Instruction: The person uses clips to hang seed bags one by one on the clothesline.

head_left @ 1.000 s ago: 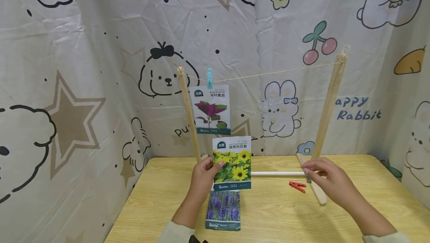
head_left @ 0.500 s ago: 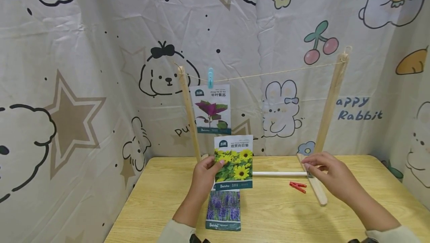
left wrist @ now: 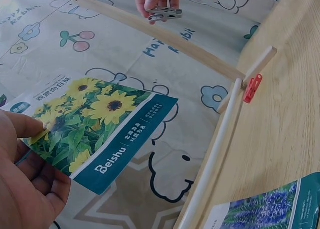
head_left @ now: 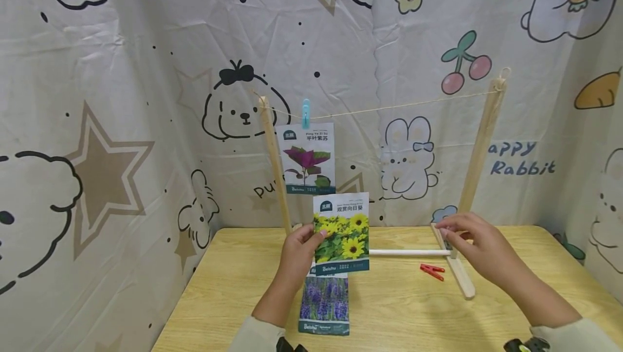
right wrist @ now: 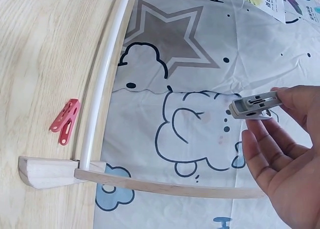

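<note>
Two hands (head_left: 299, 245) (head_left: 482, 245) pinch: left, sunflower packet (head_left: 343, 234); right, grey clip (right wrist: 254, 105)

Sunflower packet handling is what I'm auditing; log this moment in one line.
left hand: holds sunflower packet; right hand: pinches grey clip; string: leaf packet hung by blue clip; table: red clip, purple-flower packet

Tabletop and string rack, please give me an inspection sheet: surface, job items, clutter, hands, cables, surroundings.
Surface: pale wood-grain table.
Job items: purple-leaf packet hangs from a blue clip on the string between two wooden posts; purple-flower packet and red clip lie on the table.
Clutter: nothing seen.
Hands: left hand pinches the sunflower packet by its edge; right hand holds a grey clip.
Cables: nothing seen.
Surroundings: cartoon-printed cloth behind and at both sides.
</note>
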{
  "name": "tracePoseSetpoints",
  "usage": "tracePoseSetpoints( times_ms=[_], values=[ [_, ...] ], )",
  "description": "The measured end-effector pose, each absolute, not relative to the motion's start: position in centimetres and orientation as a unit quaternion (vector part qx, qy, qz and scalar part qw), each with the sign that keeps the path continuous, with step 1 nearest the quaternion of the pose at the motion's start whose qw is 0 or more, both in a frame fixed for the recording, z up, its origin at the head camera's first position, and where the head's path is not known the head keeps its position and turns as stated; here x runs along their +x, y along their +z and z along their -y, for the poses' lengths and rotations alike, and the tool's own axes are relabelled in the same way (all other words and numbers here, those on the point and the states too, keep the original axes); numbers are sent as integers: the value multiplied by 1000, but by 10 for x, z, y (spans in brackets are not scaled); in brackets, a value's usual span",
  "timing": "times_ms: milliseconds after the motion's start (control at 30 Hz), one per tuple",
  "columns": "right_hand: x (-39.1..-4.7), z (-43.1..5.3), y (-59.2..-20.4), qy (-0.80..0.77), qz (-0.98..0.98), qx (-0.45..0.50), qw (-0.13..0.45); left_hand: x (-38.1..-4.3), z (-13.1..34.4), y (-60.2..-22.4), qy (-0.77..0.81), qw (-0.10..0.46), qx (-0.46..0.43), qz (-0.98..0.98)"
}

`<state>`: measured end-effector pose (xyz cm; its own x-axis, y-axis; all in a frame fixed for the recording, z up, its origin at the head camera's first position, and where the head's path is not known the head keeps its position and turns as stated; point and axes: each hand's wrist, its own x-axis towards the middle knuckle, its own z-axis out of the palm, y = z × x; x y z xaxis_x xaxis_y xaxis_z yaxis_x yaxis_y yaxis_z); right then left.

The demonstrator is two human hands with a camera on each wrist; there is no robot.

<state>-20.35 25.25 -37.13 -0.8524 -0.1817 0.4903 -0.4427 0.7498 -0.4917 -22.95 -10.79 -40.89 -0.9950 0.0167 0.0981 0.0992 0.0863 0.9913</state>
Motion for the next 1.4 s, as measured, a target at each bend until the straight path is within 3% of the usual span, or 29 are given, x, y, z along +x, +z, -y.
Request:
tracePoseSetpoints(
  times_ms=[1400],
  values=[
    [-212, -241, -338, 272, 902, 223, 251, -235, 95, -398, -668, 54, -77, 738]
  ],
)
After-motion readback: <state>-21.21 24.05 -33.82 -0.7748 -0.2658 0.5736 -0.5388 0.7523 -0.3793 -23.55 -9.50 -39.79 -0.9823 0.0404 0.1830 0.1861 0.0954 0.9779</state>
